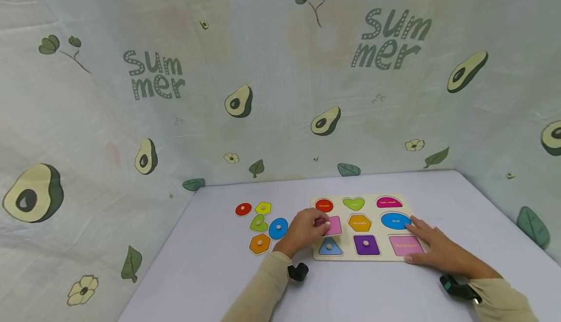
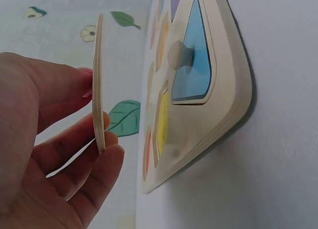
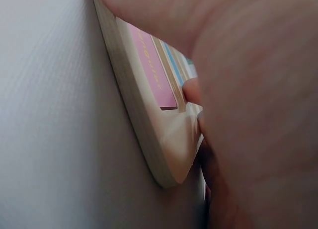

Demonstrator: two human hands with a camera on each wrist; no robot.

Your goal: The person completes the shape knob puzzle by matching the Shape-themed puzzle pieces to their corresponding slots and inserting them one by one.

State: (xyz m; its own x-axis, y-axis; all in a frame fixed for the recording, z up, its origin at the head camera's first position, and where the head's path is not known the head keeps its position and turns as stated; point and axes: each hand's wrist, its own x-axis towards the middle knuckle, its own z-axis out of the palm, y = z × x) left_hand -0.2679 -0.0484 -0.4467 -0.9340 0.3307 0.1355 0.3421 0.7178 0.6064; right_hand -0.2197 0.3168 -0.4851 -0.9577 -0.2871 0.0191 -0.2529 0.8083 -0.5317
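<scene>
My left hand (image 1: 304,233) pinches a pink rectangle puzzle piece (image 1: 334,225) by its knob, above the left side of a wooden shape board (image 1: 348,245). In the left wrist view this piece (image 2: 98,85) appears edge-on, raised off the board, with fingers at its rim. Beneath it a yellow recess (image 2: 163,122) shows. A blue triangle piece (image 1: 329,247) and a purple square piece (image 1: 366,245) sit in the board's front row. My right hand (image 1: 443,253) rests on the board's right edge, beside the pink rectangular recess (image 1: 405,245) and the blue oval recess (image 1: 396,220).
Left of the board lie loose knobbed pieces: a red circle (image 1: 243,209), yellow pentagon (image 1: 263,208), green heart (image 1: 258,223), blue oval (image 1: 278,228) and orange hexagon (image 1: 260,244). A printed cloth (image 1: 271,142) stands behind and beside the white table (image 1: 197,273).
</scene>
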